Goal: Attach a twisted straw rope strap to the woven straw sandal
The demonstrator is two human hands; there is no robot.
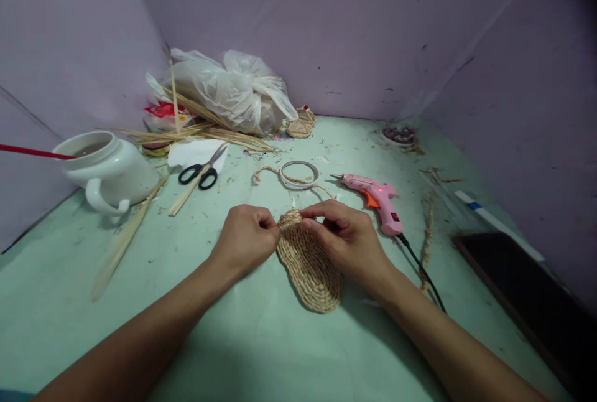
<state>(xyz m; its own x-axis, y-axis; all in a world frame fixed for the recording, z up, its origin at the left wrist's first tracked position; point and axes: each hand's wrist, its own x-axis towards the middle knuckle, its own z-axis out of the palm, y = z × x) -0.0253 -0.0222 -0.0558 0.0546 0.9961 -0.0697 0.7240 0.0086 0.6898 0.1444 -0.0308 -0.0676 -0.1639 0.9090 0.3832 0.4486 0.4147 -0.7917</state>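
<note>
A small oval woven straw mat, shaped like a shoe sole, lies on the pale green tabletop in the middle. My left hand pinches its far edge from the left, fingers closed. My right hand pinches the same far edge from the right, with fingers curled over the weave. A braided straw cord runs from the mat's far end toward a white ring.
A pink glue gun with a black cable lies just right of my hands. Black scissors, straw strips, a white pot and a plastic bag stand at the back left. A dark flat panel lies at the right.
</note>
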